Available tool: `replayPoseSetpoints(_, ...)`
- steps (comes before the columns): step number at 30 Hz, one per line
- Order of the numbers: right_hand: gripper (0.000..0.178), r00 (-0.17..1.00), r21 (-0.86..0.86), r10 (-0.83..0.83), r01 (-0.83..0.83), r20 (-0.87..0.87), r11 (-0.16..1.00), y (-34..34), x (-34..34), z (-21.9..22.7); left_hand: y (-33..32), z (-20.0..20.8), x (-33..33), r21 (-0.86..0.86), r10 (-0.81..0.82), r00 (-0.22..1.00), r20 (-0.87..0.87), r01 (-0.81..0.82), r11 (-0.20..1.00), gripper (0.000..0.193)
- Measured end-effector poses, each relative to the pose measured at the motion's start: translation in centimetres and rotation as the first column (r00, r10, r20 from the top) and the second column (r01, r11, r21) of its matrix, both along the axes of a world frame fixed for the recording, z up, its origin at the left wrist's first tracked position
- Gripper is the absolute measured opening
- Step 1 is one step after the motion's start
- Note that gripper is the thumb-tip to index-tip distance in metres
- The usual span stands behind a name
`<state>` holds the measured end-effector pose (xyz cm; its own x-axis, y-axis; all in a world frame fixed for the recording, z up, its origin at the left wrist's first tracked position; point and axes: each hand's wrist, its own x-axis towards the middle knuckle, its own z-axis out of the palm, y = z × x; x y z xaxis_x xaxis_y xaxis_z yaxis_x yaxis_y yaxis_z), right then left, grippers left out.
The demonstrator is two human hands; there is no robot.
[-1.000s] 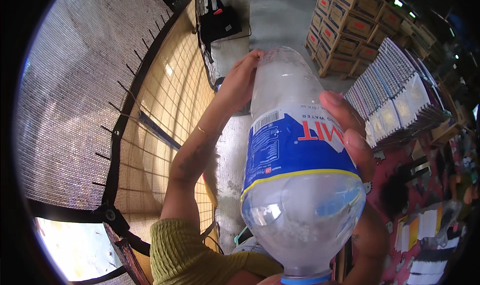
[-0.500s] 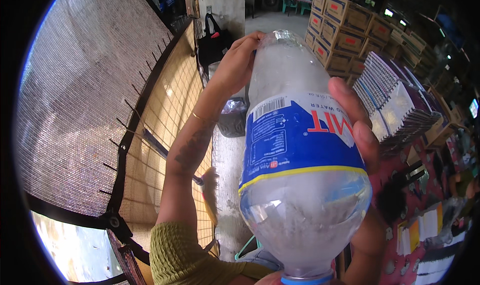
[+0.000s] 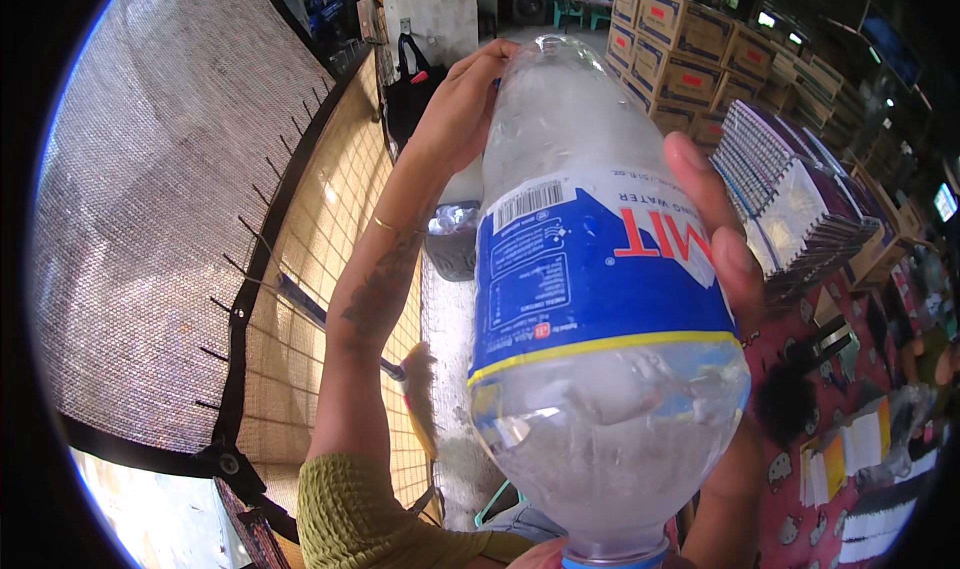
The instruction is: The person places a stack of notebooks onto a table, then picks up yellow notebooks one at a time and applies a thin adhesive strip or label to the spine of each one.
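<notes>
A large clear plastic water bottle [image 3: 600,269] with a blue, white and yellow label fills the middle of the view, tilted with its base up and far and its blue-ringed neck low and close to me. My right hand [image 3: 715,229] is wrapped round its right side, fingers showing past the label. At the far end, my left hand [image 3: 470,104] is closed against the left of the base, its fingertips partly hidden behind the plastic. A small bit of blue shows by those fingers. The clear inside looks misty.
Stacked cardboard boxes [image 3: 680,54] stand far right, with a pile of spiral notebooks [image 3: 790,189] nearer. Papers [image 3: 850,449] lie on a pink patterned surface [image 3: 780,469]. To the left are a mesh screen [image 3: 190,219], a broom [image 3: 415,389] and a dark bin [image 3: 455,244].
The bottle's base and my left hand have shifted slightly up and left in view. Both hands keep their places on the bottle, and the background has shifted a little to the left.
</notes>
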<state>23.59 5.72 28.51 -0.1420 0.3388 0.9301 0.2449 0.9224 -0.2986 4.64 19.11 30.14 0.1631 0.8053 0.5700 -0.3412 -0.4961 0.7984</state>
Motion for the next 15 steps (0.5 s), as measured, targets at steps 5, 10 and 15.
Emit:
replayPoseSetpoints(5, 0.084, 0.999, -0.039, 0.032, -0.034, -0.028, 0.999, 0.4, 0.2, -2.2, 2.2, -5.9, -0.3, -0.150, -0.113, 0.984, -0.136, 0.092, 0.984, 0.022)
replayPoseSetpoints(10, 0.087, 0.977, -0.155, 0.185, -0.200, -0.110, 0.967, -0.5, 0.0, -8.5, -1.5, -17.7, -0.6, -0.335, -0.155, 0.942, -0.299, 0.049, 0.941, 0.021)
replayPoseSetpoints(15, 0.090, 0.931, -0.337, 0.277, -0.346, -0.237, 0.876, -0.9, -0.8, -15.8, -5.5, -27.1, -1.6, -0.072, -0.124, 0.785, -0.608, 0.102, 0.992, 0.015)
